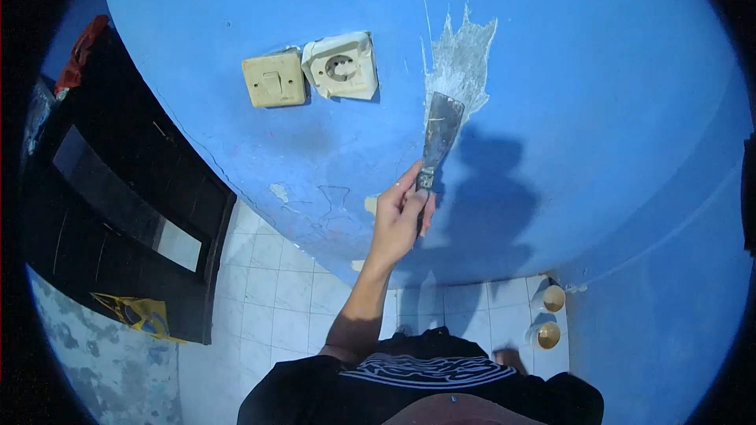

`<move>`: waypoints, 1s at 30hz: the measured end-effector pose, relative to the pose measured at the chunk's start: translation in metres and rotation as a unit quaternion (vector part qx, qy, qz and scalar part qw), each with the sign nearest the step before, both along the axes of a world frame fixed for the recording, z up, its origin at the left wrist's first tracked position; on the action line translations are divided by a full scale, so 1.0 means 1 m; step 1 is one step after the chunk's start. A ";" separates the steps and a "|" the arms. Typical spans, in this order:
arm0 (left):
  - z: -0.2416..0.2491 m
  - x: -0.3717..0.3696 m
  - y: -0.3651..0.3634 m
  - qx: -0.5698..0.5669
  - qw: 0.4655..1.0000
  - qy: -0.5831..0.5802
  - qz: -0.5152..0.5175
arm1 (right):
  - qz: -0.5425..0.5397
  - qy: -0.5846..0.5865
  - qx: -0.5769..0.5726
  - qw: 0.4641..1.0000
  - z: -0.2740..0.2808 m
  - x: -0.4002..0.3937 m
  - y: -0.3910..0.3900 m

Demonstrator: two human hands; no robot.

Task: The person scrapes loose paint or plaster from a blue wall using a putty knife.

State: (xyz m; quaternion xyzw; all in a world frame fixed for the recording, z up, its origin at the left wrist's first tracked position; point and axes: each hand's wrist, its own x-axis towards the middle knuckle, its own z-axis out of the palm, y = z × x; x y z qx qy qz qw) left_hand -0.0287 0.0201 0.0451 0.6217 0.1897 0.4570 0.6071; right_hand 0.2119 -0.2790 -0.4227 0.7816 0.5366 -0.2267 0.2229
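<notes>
My left hand (pixel 402 216) reaches up in front of the blue wall (pixel 598 94), its fingers closed round the handle of a paint scraper (pixel 442 130). The scraper's dark metal blade points upward and lies over the lower part of a bare grey patch (pixel 465 55) with jagged edges where the paint is off. A thin pale scratch runs up the wall beside that patch. My right hand cannot be made out; only a dim bit of skin shows by the right side of my black shirt (pixel 425 370).
A yellowed light switch (pixel 273 80) and a wall socket (pixel 341 67) with a peeling cover sit left of the patch. Two cups or tubs (pixel 549 336) stand on the white tiled floor (pixel 276 287) at lower right. A dark cabinet or door (pixel 134 165) stands at left.
</notes>
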 end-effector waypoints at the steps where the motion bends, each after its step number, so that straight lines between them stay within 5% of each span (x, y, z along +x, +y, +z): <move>1: 0.001 0.000 0.000 0.013 0.999 -0.044 -0.009 | -0.001 0.009 0.017 1.000 -0.008 0.007 0.010; 10: 0.039 0.019 0.009 0.033 0.993 -0.096 -0.057 | -0.043 0.118 0.119 0.985 -0.031 -0.023 -0.019; 12: 0.047 0.026 0.012 0.029 0.993 -0.104 -0.041 | -0.112 0.077 0.248 0.959 0.089 0.011 0.070; 15: 0.053 0.027 0.005 0.015 0.994 -0.108 -0.016 | 0.031 0.076 0.630 0.772 0.271 0.023 0.165; 19: 0.058 0.035 -0.002 0.011 0.991 -0.132 0.026 | 0.090 0.117 0.752 0.643 0.467 -0.015 0.217; 23: 0.066 0.038 -0.011 0.060 0.989 -0.107 0.082 | 0.208 0.052 0.819 0.532 0.542 -0.034 0.255; 26: 0.066 0.040 -0.014 0.086 0.988 -0.060 0.116 | 0.297 -0.059 0.806 0.509 0.568 -0.036 0.271; 30: 0.068 0.043 -0.020 0.078 0.987 -0.025 0.140 | 0.294 0.041 0.812 0.502 0.566 -0.029 0.286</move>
